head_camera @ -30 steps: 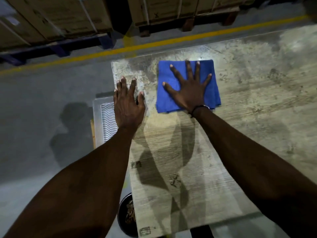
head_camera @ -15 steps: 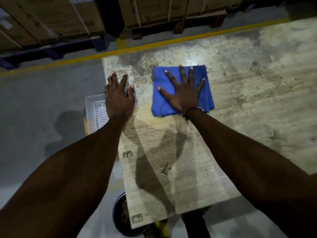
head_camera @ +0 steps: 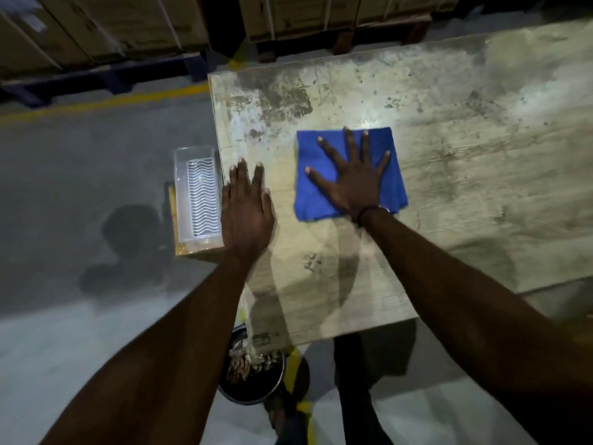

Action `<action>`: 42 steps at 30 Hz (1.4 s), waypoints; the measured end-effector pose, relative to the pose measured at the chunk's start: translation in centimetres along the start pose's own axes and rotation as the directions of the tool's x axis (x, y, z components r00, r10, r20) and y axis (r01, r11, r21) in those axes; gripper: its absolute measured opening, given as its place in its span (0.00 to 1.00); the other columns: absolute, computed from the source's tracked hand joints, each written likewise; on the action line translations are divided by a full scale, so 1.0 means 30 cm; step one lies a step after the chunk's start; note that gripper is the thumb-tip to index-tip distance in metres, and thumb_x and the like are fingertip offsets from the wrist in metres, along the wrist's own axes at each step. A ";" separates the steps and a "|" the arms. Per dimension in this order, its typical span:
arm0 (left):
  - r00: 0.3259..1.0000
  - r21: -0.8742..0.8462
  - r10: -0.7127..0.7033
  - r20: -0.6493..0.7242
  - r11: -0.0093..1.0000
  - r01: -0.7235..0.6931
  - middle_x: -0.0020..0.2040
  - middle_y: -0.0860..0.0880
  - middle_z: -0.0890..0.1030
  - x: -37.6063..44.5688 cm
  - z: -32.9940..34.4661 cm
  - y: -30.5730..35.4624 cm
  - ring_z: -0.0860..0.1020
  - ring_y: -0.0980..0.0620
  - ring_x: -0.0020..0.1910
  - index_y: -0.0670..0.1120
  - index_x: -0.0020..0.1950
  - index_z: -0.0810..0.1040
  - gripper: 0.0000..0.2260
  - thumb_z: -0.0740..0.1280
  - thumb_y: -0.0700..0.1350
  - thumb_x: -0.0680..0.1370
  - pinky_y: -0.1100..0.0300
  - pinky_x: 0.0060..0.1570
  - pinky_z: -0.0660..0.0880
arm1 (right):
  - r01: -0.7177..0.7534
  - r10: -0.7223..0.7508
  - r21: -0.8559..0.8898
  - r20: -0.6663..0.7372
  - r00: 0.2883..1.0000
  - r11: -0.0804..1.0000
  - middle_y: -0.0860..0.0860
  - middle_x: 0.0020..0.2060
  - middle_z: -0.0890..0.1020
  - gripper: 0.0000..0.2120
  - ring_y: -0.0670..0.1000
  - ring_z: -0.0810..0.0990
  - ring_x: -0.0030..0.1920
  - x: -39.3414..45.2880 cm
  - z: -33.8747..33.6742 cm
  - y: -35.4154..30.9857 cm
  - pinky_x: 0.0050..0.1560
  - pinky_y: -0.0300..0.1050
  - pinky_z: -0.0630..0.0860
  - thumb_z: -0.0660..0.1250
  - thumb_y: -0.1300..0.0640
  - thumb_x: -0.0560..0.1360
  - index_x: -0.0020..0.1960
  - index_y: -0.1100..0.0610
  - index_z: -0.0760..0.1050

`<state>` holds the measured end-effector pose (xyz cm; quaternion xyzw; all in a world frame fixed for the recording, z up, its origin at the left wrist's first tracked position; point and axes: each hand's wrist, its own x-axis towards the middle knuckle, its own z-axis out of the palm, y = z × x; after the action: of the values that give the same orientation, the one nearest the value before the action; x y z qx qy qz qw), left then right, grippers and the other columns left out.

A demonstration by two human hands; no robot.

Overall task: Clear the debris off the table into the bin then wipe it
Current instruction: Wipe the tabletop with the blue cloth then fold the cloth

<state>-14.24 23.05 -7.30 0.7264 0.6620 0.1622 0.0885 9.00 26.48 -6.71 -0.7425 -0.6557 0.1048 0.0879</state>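
Warehouse floor, grey concrete, with a worn pale table (head_camera: 449,130) stained and scratched across its top. Blue cloth (head_camera: 324,200) lies folded flat on the table, toward its left half, well in from the far edge. Right hand (head_camera: 354,183) lies palm down on the cloth, fingers straight and spread wide, pressing it to the surface; dark band at the wrist. Left hand (head_camera: 245,213) lies flat on the bare tabletop just left of the cloth, fingers straight and close together, right at the table's left edge, holding nothing. The two hands are apart, with a strip of bare table between them.

Round dark bin (head_camera: 253,380) sits on the floor at the table's near left corner, partly tucked under the edge, with brownish debris (head_camera: 244,364) inside. Clear plastic tray (head_camera: 197,197) with a wavy white insert sits just left of the table edge, beside the left hand, resting on something tan-coloured. Yellow floor line (head_camera: 106,104) runs across the floor on the far side. Cardboard boxes (head_camera: 128,24) stacked on pallets (head_camera: 106,75) stand beyond it. Arm shadows fall across the near part of the table.
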 end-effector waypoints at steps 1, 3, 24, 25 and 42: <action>1.000 0.006 -0.006 -0.002 1.000 0.006 0.85 0.42 0.57 -0.054 -0.004 0.006 0.56 0.43 0.84 0.48 0.84 0.61 0.24 0.51 0.50 0.87 0.46 0.81 0.55 | -0.033 0.033 0.019 0.003 0.999 0.999 0.47 0.85 0.49 0.38 0.59 0.42 0.85 0.022 0.006 -0.009 0.74 0.81 0.40 0.52 0.21 0.75 0.81 0.31 0.52; 1.000 0.017 -0.014 0.010 1.000 0.014 0.85 0.42 0.55 -0.143 -0.010 0.019 0.55 0.43 0.84 0.47 0.85 0.59 0.25 0.51 0.50 0.87 0.46 0.81 0.54 | -0.070 0.070 0.032 -0.005 0.998 0.997 0.48 0.85 0.49 0.38 0.60 0.42 0.84 -0.009 0.024 -0.055 0.74 0.81 0.39 0.51 0.21 0.75 0.82 0.32 0.53; 0.999 -0.058 0.025 -0.034 0.998 -0.027 0.84 0.40 0.58 -0.181 -0.002 0.007 0.56 0.41 0.84 0.45 0.84 0.63 0.24 0.51 0.50 0.87 0.45 0.82 0.52 | 0.015 -0.021 -0.134 -0.043 0.999 0.991 0.46 0.85 0.50 0.37 0.57 0.44 0.85 -0.715 0.073 -0.024 0.76 0.78 0.45 0.52 0.21 0.76 0.82 0.31 0.53; 0.999 -0.059 0.021 -0.039 0.998 -0.023 0.85 0.40 0.58 -0.181 0.000 0.007 0.56 0.41 0.84 0.45 0.84 0.62 0.24 0.50 0.50 0.88 0.45 0.82 0.52 | -0.019 0.012 -0.135 -0.053 0.999 0.991 0.46 0.85 0.50 0.37 0.57 0.44 0.85 -0.706 0.054 0.024 0.76 0.78 0.46 0.53 0.21 0.76 0.81 0.31 0.53; 1.000 -0.071 0.017 -0.011 0.997 -0.017 0.85 0.41 0.55 -0.186 -0.007 0.014 0.52 0.43 0.85 0.46 0.85 0.60 0.25 0.48 0.52 0.88 0.46 0.83 0.49 | -0.120 0.116 -0.091 -0.042 0.992 0.989 0.45 0.85 0.49 0.37 0.57 0.44 0.85 -0.674 -0.001 0.161 0.75 0.80 0.45 0.52 0.21 0.75 0.81 0.30 0.52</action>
<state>-14.33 17.47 -7.64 0.7275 0.6501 0.1902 0.1096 11.22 5.82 -7.16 -0.7852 -0.6130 0.0657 0.0587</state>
